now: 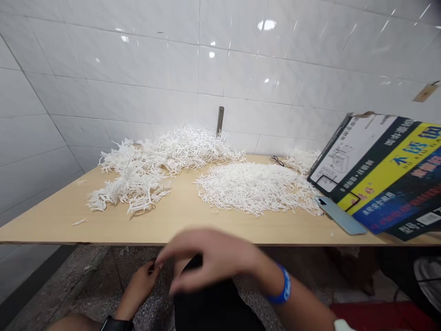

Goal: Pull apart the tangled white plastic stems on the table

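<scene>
Both of my hands are low, below the front edge of the wooden table (pixel 179 227). My left hand (pixel 139 287) has a black watch on the wrist, and its fingertips are pinched together near my right fingertips. My right hand (pixel 206 262) wears a blue wristband, is blurred by motion, and has its fingers curled forward. Whether either holds anything is not visible. On the table lie a heap of branched white plastic pieces (pixel 151 168) on the left and a pile of thin white sticks (pixel 257 188) in the middle.
A large printed cardboard box (pixel 386 170) leans at the right end of the table with a phone (pixel 341 216) beside it. A smaller white heap (pixel 301 158) and a black loop (pixel 276 160) lie at the back. A white tiled wall stands behind.
</scene>
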`<action>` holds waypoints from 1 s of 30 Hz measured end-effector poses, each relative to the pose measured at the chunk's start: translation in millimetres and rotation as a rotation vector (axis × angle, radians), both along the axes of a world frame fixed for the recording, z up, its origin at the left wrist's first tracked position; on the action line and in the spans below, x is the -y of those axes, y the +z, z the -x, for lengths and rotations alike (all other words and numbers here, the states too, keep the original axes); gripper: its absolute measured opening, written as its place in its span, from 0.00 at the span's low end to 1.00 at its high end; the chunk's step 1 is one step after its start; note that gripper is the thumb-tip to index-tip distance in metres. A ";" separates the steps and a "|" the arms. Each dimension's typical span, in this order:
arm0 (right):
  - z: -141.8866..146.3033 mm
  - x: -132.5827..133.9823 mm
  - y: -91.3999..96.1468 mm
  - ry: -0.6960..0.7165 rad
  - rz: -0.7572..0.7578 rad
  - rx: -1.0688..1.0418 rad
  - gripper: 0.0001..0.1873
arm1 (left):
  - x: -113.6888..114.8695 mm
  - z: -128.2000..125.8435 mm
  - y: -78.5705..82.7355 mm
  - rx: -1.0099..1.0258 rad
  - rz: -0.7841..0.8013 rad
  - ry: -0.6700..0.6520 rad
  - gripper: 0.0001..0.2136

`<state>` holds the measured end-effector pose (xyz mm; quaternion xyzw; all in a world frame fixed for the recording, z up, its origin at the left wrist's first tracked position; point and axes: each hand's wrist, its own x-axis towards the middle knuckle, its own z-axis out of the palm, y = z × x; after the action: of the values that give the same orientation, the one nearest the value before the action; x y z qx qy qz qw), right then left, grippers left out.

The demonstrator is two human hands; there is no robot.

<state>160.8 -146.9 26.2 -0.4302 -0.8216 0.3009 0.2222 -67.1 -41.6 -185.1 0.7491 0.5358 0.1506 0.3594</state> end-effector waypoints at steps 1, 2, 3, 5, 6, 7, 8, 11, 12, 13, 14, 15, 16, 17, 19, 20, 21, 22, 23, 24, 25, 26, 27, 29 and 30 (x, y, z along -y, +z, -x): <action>-21.2 -10.1 10.9 -0.114 -0.125 0.075 0.31 | 0.6 0.3 1.6 0.005 0.025 -0.010 0.22; -44.9 -21.1 20.1 -0.271 -0.246 0.178 0.36 | 1.3 0.4 3.5 0.014 0.060 -0.023 0.23; -70.0 -32.2 26.9 -0.416 -0.320 0.307 0.42 | 2.0 0.3 5.5 0.020 0.094 -0.034 0.24; -120.1 -52.4 32.6 -0.589 -0.290 0.575 0.54 | 3.0 0.3 8.2 0.026 0.126 -0.034 0.25; -143.0 -60.7 31.6 -0.635 -0.217 0.686 0.59 | 3.2 0.5 8.5 0.029 0.125 -0.032 0.25; -163.5 -67.5 28.5 -0.686 -0.142 0.762 0.63 | 3.1 0.8 8.1 0.032 0.122 -0.031 0.24; -180.9 -72.8 24.1 -0.723 -0.061 0.807 0.65 | 2.7 1.3 7.0 0.037 0.118 -0.031 0.24; -213.0 -81.3 8.2 -0.716 0.093 0.818 0.61 | 0.7 2.4 1.6 0.049 0.104 -0.028 0.23; -217.6 -82.4 3.7 -0.695 0.093 0.810 0.58 | 0.0 2.4 0.0 0.050 0.099 -0.025 0.23; -219.8 -83.2 0.3 -0.675 0.073 0.806 0.55 | -0.7 2.3 -1.2 0.050 0.092 -0.022 0.22; -220.2 -83.9 -2.1 -0.661 0.043 0.806 0.52 | -1.2 1.9 -2.0 0.047 0.084 -0.020 0.22; -219.4 -84.7 -3.4 -0.653 0.014 0.809 0.49 | -1.7 1.3 -2.4 0.045 0.075 -0.023 0.21; -218.0 -85.7 -3.7 -0.651 -0.007 0.815 0.47 | -2.1 0.6 -2.6 0.042 0.067 -0.025 0.21; -216.3 -86.8 -3.4 -0.649 -0.018 0.823 0.45 | -2.6 -0.1 -2.8 0.038 0.060 -0.029 0.21; -213.9 -89.7 -1.0 -0.635 -0.036 0.842 0.43 | -3.7 -1.0 -4.3 0.034 0.060 -0.034 0.21; -213.6 -91.2 1.0 -0.627 -0.043 0.851 0.41 | -4.5 -1.1 -5.8 0.034 0.068 -0.035 0.21; -214.1 -92.6 3.5 -0.621 -0.048 0.859 0.40 | -5.5 -0.8 -7.9 0.036 0.077 -0.035 0.22; -215.7 -94.0 6.7 -0.616 -0.054 0.865 0.39 | -6.7 -0.2 -10.6 0.040 0.087 -0.033 0.22; -218.2 -95.1 10.8 -0.615 -0.061 0.868 0.39 | -8.1 0.7 -13.6 0.050 0.093 -0.032 0.23; -221.9 -96.1 16.0 -0.619 -0.069 0.869 0.39 | -9.4 1.9 -16.6 0.061 0.098 -0.027 0.23; -226.5 -96.7 22.4 -0.628 -0.078 0.868 0.39 | -10.8 3.2 -19.6 0.069 0.109 -0.025 0.23; -232.0 -97.0 29.9 -0.644 -0.089 0.864 0.39 | -12.0 4.5 -22.2 0.074 0.124 -0.024 0.24; -238.4 -96.8 38.3 -0.666 -0.100 0.859 0.39 | -13.0 5.7 -24.3 0.074 0.140 -0.026 0.25; -253.3 -94.5 56.3 -0.728 -0.126 0.852 0.39 | -14.4 7.1 -26.6 0.058 0.165 -0.035 0.26; -261.6 -92.3 64.7 -0.765 -0.138 0.852 0.39 | -14.6 7.2 -26.9 0.049 0.167 -0.040 0.26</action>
<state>422.3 -54.6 91.0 -0.7645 -0.6422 -0.0549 -0.0075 -74.2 -27.0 -212.0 0.7230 0.5227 0.1163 0.4365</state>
